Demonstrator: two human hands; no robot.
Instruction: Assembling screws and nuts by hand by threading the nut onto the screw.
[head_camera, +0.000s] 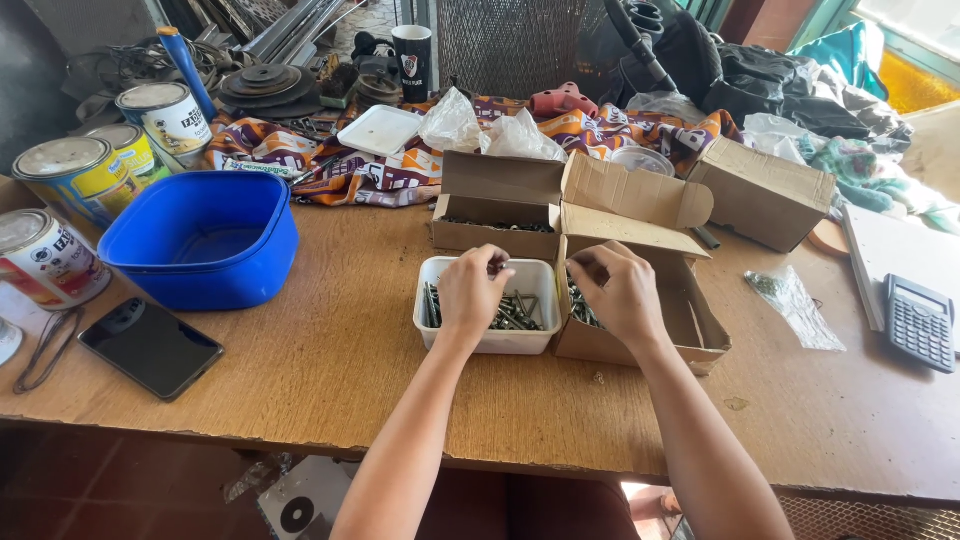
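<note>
Near the middle of the wooden bench (330, 370), a little toward its near edge, both hands work over containers of screws. The left hand (470, 292) hovers over a white plastic tub (487, 338) that holds a heap of long dark screws (515, 312); its fingers are curled together over the tub's far rim, and whether they pinch a screw cannot be told. The right hand (620, 292) is over an open cardboard box (690, 320) that touches the tub's right side, its fingers bent down into the box where more screws (578, 305) lie; what it grips, if anything, is hidden. The two hands are close but apart.

Just behind the tub sits a second open cardboard box (495, 205) with screws in it, and a closed carton (765, 190) stands toward the far right. A blue plastic basin (205, 240) sits toward the left edge, with a black phone (150, 347) lying in front of it by the near left corner and paint tins (75, 175) along the left edge. A calculator (920, 322) lies at the right edge, a small clear bag (795, 303) between it and the box
</note>
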